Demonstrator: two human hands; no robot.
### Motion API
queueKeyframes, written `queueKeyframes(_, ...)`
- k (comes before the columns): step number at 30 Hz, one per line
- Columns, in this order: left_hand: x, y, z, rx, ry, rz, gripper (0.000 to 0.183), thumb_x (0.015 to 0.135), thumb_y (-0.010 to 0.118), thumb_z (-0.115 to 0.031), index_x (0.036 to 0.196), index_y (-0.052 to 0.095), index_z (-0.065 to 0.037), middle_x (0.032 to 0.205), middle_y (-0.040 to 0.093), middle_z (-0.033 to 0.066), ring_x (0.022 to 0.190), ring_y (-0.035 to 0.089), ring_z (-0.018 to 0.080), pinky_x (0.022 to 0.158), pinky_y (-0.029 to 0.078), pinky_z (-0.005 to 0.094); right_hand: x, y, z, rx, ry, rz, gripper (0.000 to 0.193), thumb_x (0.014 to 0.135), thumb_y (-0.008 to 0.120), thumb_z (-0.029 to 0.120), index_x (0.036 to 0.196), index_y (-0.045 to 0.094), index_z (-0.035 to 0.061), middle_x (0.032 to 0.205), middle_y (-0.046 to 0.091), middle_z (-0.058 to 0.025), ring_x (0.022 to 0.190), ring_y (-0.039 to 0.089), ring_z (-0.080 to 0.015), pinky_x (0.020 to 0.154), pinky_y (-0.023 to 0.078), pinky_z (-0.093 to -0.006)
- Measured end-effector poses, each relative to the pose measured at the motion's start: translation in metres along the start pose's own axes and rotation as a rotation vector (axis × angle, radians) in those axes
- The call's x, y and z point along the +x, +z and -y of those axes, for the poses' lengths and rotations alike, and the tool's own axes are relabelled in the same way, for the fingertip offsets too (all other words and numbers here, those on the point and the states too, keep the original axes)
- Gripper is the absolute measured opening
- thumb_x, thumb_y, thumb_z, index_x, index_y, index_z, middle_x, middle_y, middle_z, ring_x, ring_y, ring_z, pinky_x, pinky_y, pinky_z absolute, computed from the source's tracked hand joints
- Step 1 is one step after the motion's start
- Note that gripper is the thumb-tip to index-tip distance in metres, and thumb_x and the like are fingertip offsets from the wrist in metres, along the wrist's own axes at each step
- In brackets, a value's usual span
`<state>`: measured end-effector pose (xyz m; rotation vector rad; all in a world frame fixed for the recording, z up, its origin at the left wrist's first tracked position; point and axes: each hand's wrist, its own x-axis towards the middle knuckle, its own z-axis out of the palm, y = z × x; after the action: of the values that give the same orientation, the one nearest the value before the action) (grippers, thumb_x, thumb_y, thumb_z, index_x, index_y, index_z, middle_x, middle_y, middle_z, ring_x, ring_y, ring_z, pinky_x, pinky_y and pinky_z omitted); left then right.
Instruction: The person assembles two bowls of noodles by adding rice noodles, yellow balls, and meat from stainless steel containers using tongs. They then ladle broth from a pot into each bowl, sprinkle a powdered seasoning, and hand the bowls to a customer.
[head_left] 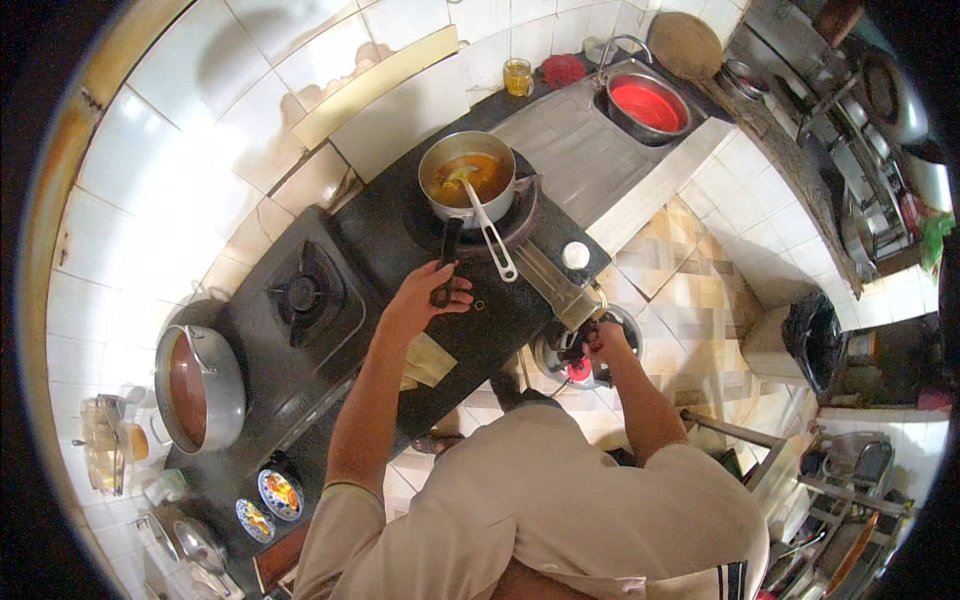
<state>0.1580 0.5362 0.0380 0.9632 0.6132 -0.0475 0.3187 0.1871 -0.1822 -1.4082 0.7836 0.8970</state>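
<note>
A metal saucepan (448,150) stands on a round burner on the black counter, with orange-brown liquid inside. A white long-handled spoon (484,215) leans in it, its slotted handle resting over the rim. My left hand (425,296) is closed around the pan's black handle, which points toward me. Past the counter's edge, my right hand (607,341) is low down, fingers curled at the front end of the metal stove body (556,290). A gas cylinder (625,330) with a red-and-black fitting (579,371) is just below. The fingertips of that hand are hidden.
To the left are a second burner (302,292) and a large pot (222,385) of brown liquid. Patterned dishes (280,494) stand near me. Back right, a sink drainboard (570,150) holds a red-filled basin (650,103). A white round lid (576,256) lies by the counter edge.
</note>
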Motion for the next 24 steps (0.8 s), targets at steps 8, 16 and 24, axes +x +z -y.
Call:
queueKeyframes(8, 0.029, 0.005, 0.016, 0.023, 0.025, -0.08, 0.02, 0.093, 0.062, -0.021, 0.087, 0.049, -0.006, 0.059, 0.047, 0.0005, 0.04, 0.039, 0.011, 0.036, 0.03, 0.0289, -0.177, 0.111, 0.076, -0.834, -1.534, 0.147, 0.076, 0.069, 0.076, 0.011, 0.137, 0.044, 0.0153, 0.107, 0.06, -0.0154, 0.097, 0.059, -0.0359, 0.082, 0.047, -0.0421)
queueKeyframes(16, -0.011, 0.014, 0.034, -0.011, 0.116, -0.188, 0.02, 0.092, 0.063, -0.019, 0.084, 0.05, -0.007, 0.056, 0.047, 0.0014, 0.035, 0.038, 0.0104, 0.032, 0.026, 0.0284, -0.235, 0.186, 0.1, -0.897, -2.1, 0.291, 0.042, 0.073, 0.075, 0.01, 0.114, 0.067, 0.0109, 0.073, 0.051, -0.0081, 0.071, 0.052, -0.0287, 0.062, 0.041, -0.0413)
queueKeyframes(24, -0.144, 0.009, 0.054, 0.127, 0.134, -0.469, 0.018, 0.089, 0.065, -0.017, 0.09, 0.052, -0.003, 0.055, 0.049, 0.0024, 0.037, 0.041, 0.0098, 0.032, 0.029, 0.0268, -0.298, 0.205, 0.117, -0.991, -2.128, 0.703, 0.024, 0.077, 0.073, 0.012, 0.1, 0.068, 0.0078, 0.076, 0.058, -0.0075, 0.069, 0.057, -0.0257, 0.062, 0.047, -0.0369)
